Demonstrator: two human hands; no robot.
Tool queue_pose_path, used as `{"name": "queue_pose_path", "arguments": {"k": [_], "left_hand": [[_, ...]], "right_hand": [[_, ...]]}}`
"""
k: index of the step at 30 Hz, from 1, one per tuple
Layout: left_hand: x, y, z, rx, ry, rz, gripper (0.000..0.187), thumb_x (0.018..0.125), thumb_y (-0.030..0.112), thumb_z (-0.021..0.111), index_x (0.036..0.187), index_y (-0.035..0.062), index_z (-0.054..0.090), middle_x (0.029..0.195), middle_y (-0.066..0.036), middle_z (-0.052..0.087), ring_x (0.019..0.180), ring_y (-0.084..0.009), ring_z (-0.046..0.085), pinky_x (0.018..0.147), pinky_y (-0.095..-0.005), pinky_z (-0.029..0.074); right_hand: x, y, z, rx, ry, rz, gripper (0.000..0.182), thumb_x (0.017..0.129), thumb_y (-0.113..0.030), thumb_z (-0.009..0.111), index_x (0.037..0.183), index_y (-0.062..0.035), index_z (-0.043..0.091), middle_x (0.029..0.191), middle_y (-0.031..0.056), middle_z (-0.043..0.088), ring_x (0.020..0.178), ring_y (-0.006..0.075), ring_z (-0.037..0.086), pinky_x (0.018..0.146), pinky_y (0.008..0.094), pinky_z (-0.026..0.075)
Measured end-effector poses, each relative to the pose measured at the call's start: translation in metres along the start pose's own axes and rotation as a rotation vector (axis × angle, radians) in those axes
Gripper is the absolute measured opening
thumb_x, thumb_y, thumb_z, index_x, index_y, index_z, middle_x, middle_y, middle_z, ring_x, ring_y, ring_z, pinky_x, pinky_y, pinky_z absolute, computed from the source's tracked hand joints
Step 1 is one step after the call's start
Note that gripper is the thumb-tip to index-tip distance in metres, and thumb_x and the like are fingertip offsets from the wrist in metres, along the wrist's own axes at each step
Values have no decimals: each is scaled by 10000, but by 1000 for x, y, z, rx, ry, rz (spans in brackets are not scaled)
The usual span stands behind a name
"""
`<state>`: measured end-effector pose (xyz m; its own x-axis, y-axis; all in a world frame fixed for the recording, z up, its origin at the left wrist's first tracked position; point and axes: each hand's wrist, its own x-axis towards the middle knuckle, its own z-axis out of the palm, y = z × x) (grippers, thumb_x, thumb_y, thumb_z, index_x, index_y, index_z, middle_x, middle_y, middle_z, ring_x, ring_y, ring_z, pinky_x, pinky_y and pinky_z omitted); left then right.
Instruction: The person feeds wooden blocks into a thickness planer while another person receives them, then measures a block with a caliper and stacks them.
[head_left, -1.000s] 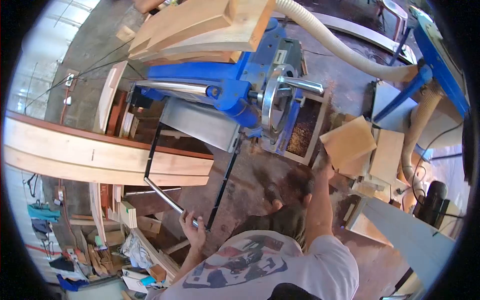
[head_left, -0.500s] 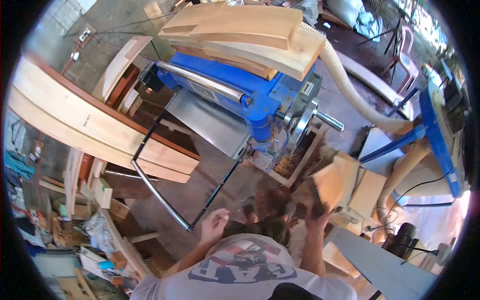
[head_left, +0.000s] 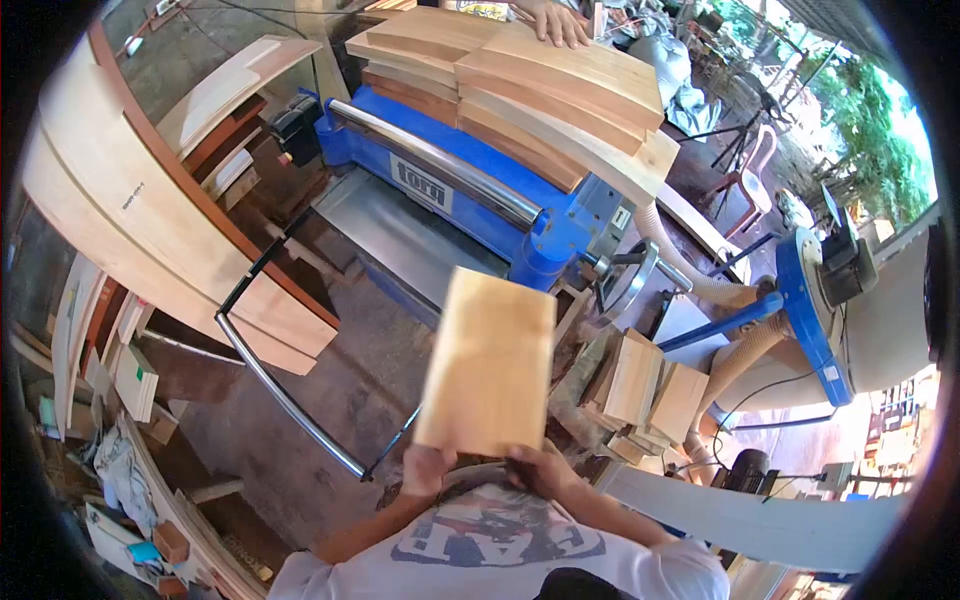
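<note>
A rectangular wooden board (head_left: 488, 365) stands out in front of my chest, between me and the blue planer machine (head_left: 470, 190). My left hand (head_left: 428, 470) grips its lower left corner. At its lower right corner my right hand (head_left: 540, 470) is closed on the edge. The board's far end overlaps the metal bed (head_left: 385, 235) of the machine in view. Stacked boards (head_left: 560, 85) lie on top of the machine.
Another person's hand (head_left: 555, 22) rests on the stacked boards. A metal roller frame (head_left: 290, 400) juts toward me at the left. Long planks (head_left: 170, 220) lie farther left. More wood blocks (head_left: 635, 380) and a blue-framed machine (head_left: 810, 310) with a hose are at the right.
My right hand has brought a board from the right pile to the middle, and my left hand now grips it too. The view has shifted, and another person's hand shows on the stack.
</note>
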<state>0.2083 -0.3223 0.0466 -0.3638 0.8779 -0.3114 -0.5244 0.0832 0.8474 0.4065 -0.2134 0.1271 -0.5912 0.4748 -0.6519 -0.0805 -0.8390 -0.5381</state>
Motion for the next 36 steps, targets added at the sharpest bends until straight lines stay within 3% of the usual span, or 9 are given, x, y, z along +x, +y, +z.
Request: {"name": "queue_pose_path", "arguments": {"k": [4,8,11,16,20,23,27,30,36], "left_hand": [[61,82,13,-239,476,214,462,914,159,653,1298,0,453,1202,-110,567,1077,-217,583,879,-357,517],[155,65,-105,-281,424,52,436,922,140,614,1318,31,468,1224,-110,582,1112,-237,583,906,-390,504],[233,62,-139,-317,354,164,438,919,139,610,1311,1,472,1248,-123,576,1127,-219,575,918,-353,481],[321,78,-81,37,612,353,516,925,209,594,1305,-96,427,1258,-205,560,1153,-298,555,982,-408,427],[413,50,-69,589,891,386,631,958,313,526,1326,-168,348,1311,-331,470,1215,-424,475,1045,-478,350],[375,90,-20,587,1030,219,725,968,405,473,1340,-193,301,1351,-398,371,1247,-489,403,1061,-498,321],[404,70,-29,732,1055,384,777,969,476,427,1361,-180,286,1362,-402,340,1268,-496,378,1071,-522,305],[409,69,-30,850,1029,283,777,967,487,409,1347,-182,304,1343,-394,368,1238,-485,413,1037,-544,345],[471,32,-82,1790,1121,50,795,922,577,417,1299,-123,397,1216,-354,497,1060,-468,551,871,-525,476]], "right_hand": [[108,23,57,-171,-120,3,386,898,-271,684,1166,-20,565,936,45,628,681,141,573,556,294,458],[182,39,81,-660,-124,49,536,864,-367,715,1237,-24,542,966,70,677,750,169,625,677,324,527],[190,64,49,-1084,-117,-376,641,849,-403,723,1295,-1,500,1047,106,678,888,203,659,788,339,533],[117,26,-14,-1009,184,-318,656,870,-353,711,1339,28,456,990,134,693,962,221,664,857,353,517],[69,37,-134,-945,526,-351,570,890,-252,699,1307,41,445,885,123,677,790,181,676,649,305,544],[4,53,-192,-615,788,-384,550,903,-240,665,1312,45,430,868,118,660,655,165,645,565,300,530],[-15,103,-272,-532,1171,-219,556,910,-268,647,1316,45,430,893,125,647,677,172,637,547,295,525],[-9,67,-227,-484,1066,-197,584,901,-307,657,1310,47,436,928,147,647,761,196,640,596,319,531],[59,77,-335,-695,1266,-242,808,816,-515,675,1346,39,421,1291,272,557,1206,384,546,1010,416,424]]}}
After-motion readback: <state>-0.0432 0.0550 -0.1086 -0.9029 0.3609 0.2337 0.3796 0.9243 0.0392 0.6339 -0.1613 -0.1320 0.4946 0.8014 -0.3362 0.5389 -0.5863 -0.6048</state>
